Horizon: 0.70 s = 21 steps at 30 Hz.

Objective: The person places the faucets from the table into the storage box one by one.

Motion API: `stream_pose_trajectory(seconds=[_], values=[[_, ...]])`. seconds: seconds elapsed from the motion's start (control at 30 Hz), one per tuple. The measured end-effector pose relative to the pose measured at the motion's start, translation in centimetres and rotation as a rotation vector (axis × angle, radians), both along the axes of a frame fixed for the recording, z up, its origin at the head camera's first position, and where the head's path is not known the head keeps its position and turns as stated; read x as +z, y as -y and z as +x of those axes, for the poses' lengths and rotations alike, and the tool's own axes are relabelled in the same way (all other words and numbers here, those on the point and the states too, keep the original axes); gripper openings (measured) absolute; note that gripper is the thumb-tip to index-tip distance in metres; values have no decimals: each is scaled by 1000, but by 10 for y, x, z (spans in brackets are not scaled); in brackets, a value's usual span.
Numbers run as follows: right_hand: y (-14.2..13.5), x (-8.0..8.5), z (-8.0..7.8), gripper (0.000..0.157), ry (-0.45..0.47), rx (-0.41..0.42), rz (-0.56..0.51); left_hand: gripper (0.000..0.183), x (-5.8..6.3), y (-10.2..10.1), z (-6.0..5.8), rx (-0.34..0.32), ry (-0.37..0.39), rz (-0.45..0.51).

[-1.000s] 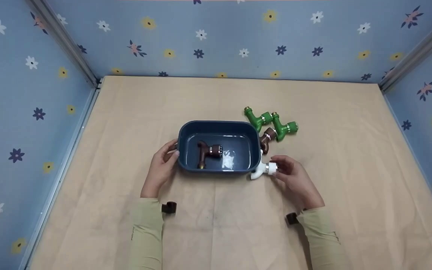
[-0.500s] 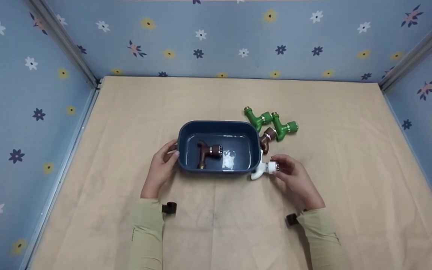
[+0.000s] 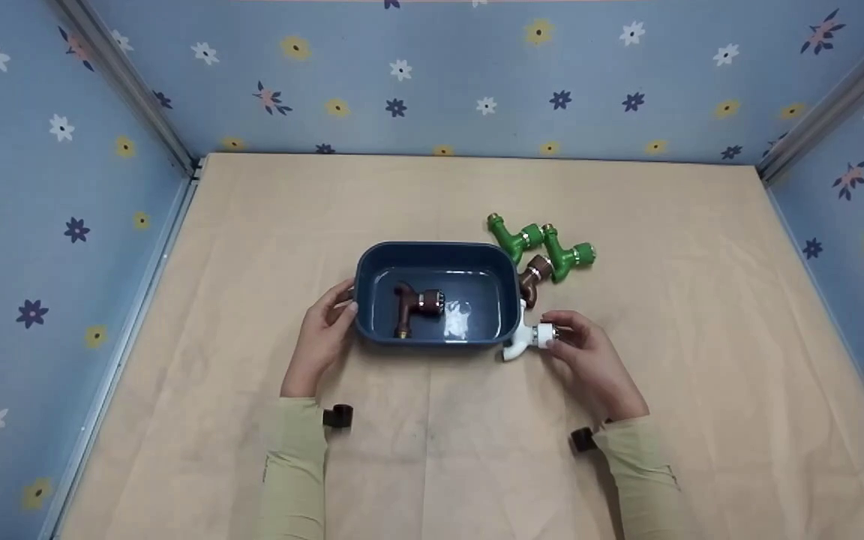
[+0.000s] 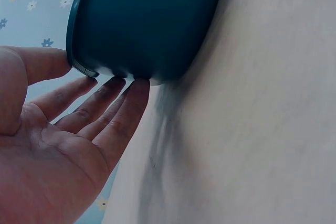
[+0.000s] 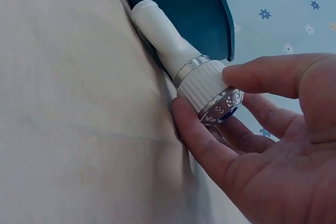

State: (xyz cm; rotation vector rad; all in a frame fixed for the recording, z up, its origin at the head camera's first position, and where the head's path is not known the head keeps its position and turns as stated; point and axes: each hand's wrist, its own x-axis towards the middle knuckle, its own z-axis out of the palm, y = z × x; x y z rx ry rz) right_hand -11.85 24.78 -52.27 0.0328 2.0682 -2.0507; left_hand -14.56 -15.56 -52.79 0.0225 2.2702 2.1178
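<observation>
A dark blue plastic basin (image 3: pixel 469 285) sits mid-table with a brown tap (image 3: pixel 407 307) lying inside. My left hand (image 3: pixel 325 330) is at its left end; the left wrist view shows the thumb by the rim and the fairly straight fingertips against the outer wall. Beside the basin's right end, my right hand (image 3: pixel 589 352) pinches the ribbed knob of a white tap (image 5: pixel 202 85) between thumb and fingers. The white tap's body lies against the basin's outer wall. Another brown tap (image 3: pixel 533 277) and two green taps (image 3: pixel 511 238) lie behind it.
A beige cloth (image 3: pixel 432 465) covers the table. Blue flowered panels (image 3: pixel 462 75) stand at the back and both sides, joined by metal posts (image 3: pixel 132 82). Small black devices (image 3: pixel 339 416) sit at both wrists.
Almost nothing differs. Both hands hold their places, and the white tap's knob shifts only very slightly in the right hand's fingers.
</observation>
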Motion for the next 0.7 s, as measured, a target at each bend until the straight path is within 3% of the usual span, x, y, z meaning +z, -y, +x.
stream_pose_trajectory(seconds=[0.53, 0.7], values=[[-1, -1, 1, 39, -26, -21, -1, 42, -3, 1, -2, -4, -8, -9], [-2, 0, 1, 39, -13, -20, -18, 43, 1, 2, -1, -9, 2, 4]])
